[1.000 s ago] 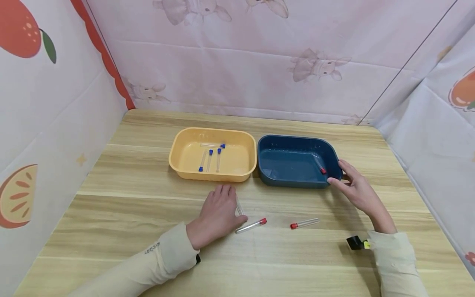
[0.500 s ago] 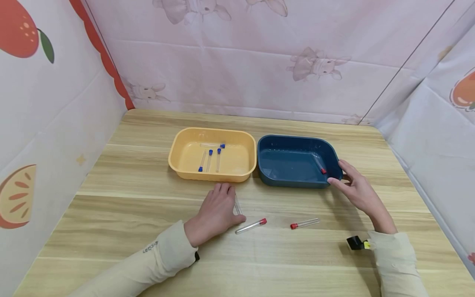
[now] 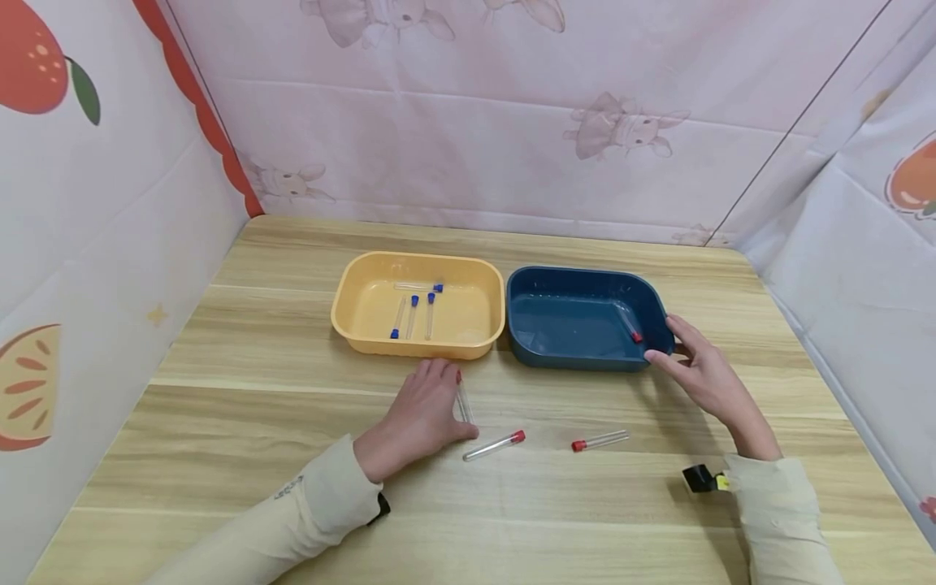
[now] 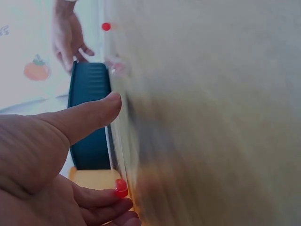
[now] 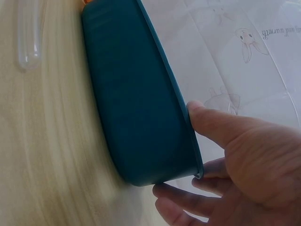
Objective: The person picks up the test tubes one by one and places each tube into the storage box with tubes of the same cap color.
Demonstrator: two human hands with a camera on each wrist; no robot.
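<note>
My left hand (image 3: 420, 414) is low over the table in front of the yellow tray. It holds a clear test tube (image 3: 465, 406) lengthwise, thumb near the plain end and fingertips at the red cap (image 4: 121, 188). My right hand (image 3: 708, 378) grips the right end of the dark blue tray (image 3: 585, 363), thumb on the rim and fingers below it in the right wrist view. One red-capped tube (image 3: 630, 325) lies in that tray. Two more red-capped tubes, one (image 3: 493, 446) near my left thumb and another (image 3: 601, 440) farther right, lie on the table.
The yellow tray (image 3: 417, 348) stands beside the blue one at the back, with several blue-capped tubes (image 3: 413, 313) in it. A patterned cloth (image 3: 439, 162) hangs behind the table (image 3: 548, 520) and on both sides.
My left hand has shifted slightly left with the test tube, and its red cap has come into view beside the fingers. My right hand has stayed on the blue tray.
</note>
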